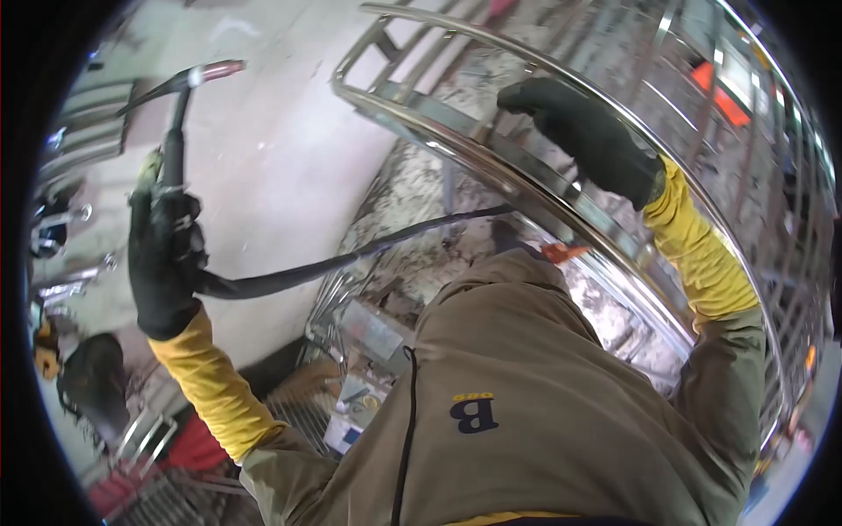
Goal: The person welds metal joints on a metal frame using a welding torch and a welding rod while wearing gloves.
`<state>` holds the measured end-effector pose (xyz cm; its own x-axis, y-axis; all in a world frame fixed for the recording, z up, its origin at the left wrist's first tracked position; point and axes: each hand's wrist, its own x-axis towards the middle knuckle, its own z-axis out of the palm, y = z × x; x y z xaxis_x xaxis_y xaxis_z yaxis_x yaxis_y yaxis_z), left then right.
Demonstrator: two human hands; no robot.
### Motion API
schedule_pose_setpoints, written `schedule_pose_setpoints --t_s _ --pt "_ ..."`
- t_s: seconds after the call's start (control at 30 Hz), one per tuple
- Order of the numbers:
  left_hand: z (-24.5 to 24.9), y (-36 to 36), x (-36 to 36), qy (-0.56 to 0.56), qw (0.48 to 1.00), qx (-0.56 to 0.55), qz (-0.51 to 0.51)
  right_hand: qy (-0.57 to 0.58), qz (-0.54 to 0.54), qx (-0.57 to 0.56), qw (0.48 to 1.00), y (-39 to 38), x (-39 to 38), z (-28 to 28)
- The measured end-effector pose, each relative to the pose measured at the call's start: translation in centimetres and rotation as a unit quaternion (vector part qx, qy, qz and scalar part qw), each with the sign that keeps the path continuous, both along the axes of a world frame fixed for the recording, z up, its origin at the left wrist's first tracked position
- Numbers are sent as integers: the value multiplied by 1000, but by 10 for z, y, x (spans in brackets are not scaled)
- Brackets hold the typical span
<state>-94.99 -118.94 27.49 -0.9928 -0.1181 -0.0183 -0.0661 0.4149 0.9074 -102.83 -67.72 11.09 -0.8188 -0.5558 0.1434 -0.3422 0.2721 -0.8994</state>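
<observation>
My left hand (167, 254), in a black glove, is closed round the handle of a TIG welding torch (175, 131) and holds it up at the left. The torch has a pinkish nozzle pointing right and a long dark cap pointing left. A black sleeved cable (351, 256) runs from that hand rightward to the metal frame. My right hand (583, 136), also gloved in black, lies over the bars of a shiny tubular metal frame (474, 158). Its fingers look stretched out and together, pointing left; their undersides are hidden. No tool shows in it.
More metal racks (92, 123) stand at the far left, near a dark stool-like object (92, 377). Boxes and papers (373, 329) lie in a wire rack beside my body. An orange-red object (719, 92) shows behind the bars. Below is a pale, stained floor (272, 167).
</observation>
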Motion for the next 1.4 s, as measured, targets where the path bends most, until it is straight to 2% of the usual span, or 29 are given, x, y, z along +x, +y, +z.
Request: schedule_pose_setpoints --t_s 0.03,0.07,0.1,0.13,0.23,0.4,0.5,0.57,0.63,0.67,0.83,1.07,1.27,1.33,1.37,1.4 --pt "8 34 1 9 1000 1 -5 -63 53 -193 978 -13 -11 -34" --pt "11 31 -4 -22 999 13 -22 -125 77 -296 944 -30 -14 -43" --pt "16 38 -8 -58 998 15 -6 44 68 -230 970 -40 -22 -52" --pt "20 49 -14 -94 995 20 7 212 50 -158 963 -47 -28 -61" --pt "15 87 -30 -98 989 -107 20 204 65 -153 965 -64 -37 -65" --pt "4 99 -59 -160 983 -91 -11 235 79 -92 964 -75 -49 -42" --pt "0 114 -73 -204 964 -168 -7 248 101 -50 962 -77 -56 -30" --pt "-8 106 -84 -210 964 -163 -21 251 119 -23 960 -81 -52 -28" --pt "-12 104 -96 -226 959 -162 -47 189 29 -49 980 -87 -41 -30" --pt "-15 103 -102 -227 959 -161 -49 188 28 -48 981 -87 -41 -32" --pt "-18 109 -122 -236 946 -205 -83 283 55 -26 957 -86 -48 -47" --pt "-17 100 -146 -248 927 -231 -158 295 24 -47 954 -92 -48 -43" --pt "-9 109 -165 -294 898 -252 -210 222 31 -68 972 -94 -44 -44" --pt "-8 110 -172 -288 879 -306 -225 187 42 -91 977 -94 -45 -47" --pt "-6 111 -180 -290 878 -306 -226 185 41 -91 978 -95 -45 -49" --pt "-4 110 -191 -373 889 -198 -179 202 35 -91 975 -96 -45 -52"
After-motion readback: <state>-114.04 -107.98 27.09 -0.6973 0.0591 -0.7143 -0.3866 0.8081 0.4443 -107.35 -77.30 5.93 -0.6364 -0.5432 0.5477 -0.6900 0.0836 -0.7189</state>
